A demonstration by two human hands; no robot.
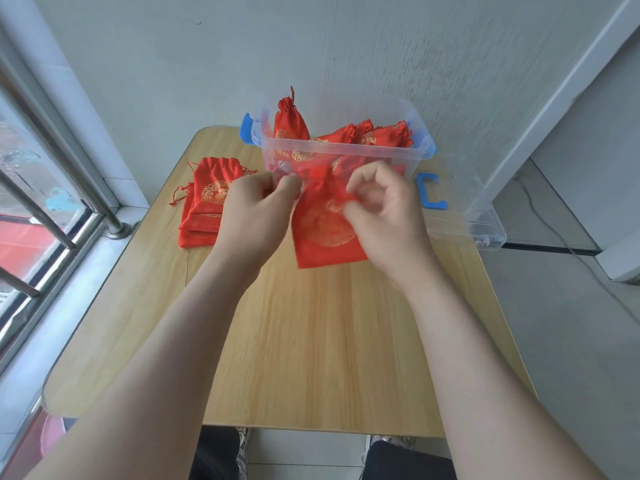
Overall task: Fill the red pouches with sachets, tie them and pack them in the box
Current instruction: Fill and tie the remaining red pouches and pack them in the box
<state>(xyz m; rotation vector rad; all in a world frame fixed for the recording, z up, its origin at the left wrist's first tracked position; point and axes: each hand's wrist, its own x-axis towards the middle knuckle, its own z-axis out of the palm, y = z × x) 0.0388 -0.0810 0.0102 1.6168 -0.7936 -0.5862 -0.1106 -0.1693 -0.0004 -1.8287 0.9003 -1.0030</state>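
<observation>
Pale wood-grain tabletop [311, 341] stands against a grey-white wall, with a barred window [52, 216] along its left side. At the table's far edge sits a clear plastic storage box with blue latches [346, 151], holding several tied red fabric pouches with gold print [291, 124]. Its clear lid [485, 230] lies just to the right. A stack of flat red drawstring pouches [207, 206] rests on the table's left part. In front of the box, one red pouch with a gold emblem [325, 240] is held between both hands, its neck gathered. The left hand [252, 209] pinches the neck's left side with curled fingers, and the right hand [388, 216] pinches the right side. Motion blur hides the cords.
</observation>
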